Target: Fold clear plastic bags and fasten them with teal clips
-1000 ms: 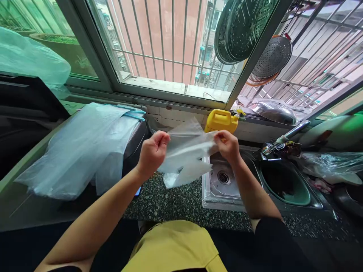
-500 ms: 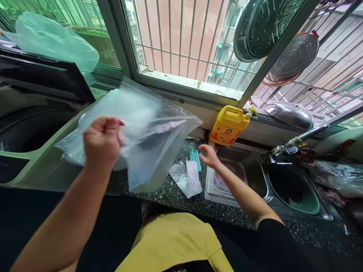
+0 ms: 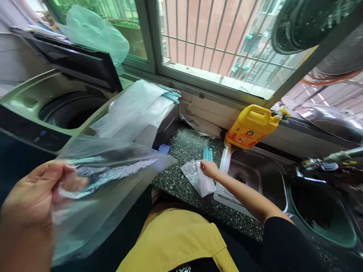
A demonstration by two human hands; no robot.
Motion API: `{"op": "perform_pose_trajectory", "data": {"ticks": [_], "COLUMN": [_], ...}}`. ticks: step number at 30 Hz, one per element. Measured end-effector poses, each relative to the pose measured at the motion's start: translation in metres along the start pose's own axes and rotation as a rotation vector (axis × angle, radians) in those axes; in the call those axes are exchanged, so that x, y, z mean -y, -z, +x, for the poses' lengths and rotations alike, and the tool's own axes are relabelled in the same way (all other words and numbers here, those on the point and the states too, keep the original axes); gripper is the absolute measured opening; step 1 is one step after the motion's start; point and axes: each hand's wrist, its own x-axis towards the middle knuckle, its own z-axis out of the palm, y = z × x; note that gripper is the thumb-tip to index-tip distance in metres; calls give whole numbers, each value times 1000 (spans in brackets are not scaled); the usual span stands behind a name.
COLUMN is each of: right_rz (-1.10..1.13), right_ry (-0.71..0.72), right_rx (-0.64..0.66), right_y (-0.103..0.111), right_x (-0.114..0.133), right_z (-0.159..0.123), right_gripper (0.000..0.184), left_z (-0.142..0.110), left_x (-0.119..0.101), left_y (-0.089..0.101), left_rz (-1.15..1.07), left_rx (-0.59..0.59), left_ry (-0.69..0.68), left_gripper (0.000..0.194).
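A creased translucent bag [image 3: 113,200] droops sideways; a crumpled clear packet [image 3: 200,182] lies beside teal strips [image 3: 208,154].

Yellow apron [image 3: 176,241], lower centre of frame, with a seamed strap [image 3: 225,260] at its right edge. Black short sleeve [image 3: 286,245], lower right, ending near the elbow.

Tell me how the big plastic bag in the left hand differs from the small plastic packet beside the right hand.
Size: the large bag looks far bigger than the small packet.
Pose: the large bag is held up by the left hand; the small packet lies on the counter, by the right hand.
Shape: the large bag is spread wide, the small packet crumpled.
Both are pale plastic.
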Motion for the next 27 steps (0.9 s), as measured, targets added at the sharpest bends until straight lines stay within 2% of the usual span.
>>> {"op": "perform_pose_trajectory", "data": {"ticks": [3, 4, 7, 9, 11, 14, 17, 19, 23, 27], "right_rz": [-30, -48, -106, -113, -109, -93, -69, -44, 41, 164], "right_ry": [169, 219, 305, 296, 251, 114, -64, -181, -371, -427], "right_rx": [94, 131, 144, 101, 22, -153, -333, -435, -563, -551], "right_y": [2, -1, -11, -5, 12, 53, 93, 112, 128, 130], "right_x": [-5, -5, -6, -7, -9, -20, -40, -55, -81, -94], "right_z": [-4, -8, -18, -15, -3, 26, 57, 76, 105, 126], "right_gripper": [39, 38, 20, 16, 15, 18, 24, 28, 34, 37], "left_z": [-5, -6, -6, -4, -2, -1, 1, 2, 4, 4], "left_x": [1, 3, 12, 18, 23, 28, 35, 42, 50, 48], "left_y": [3, 4, 7, 7, 5, -5, -20, -31, -52, -61], "left_rz": [-169, -203, -271, -290, -282, -260, -263, -282, -351, -368], "left_rx": [22, 44, 103, 133, 166, 268, 351, 360, 346, 330], "left_ry": [191, 230, 256, 241, 245, 294, 357, 391, 459, 504], "left_gripper": [30, 30, 26, 24, 22, 22, 28, 30, 31, 29]}}
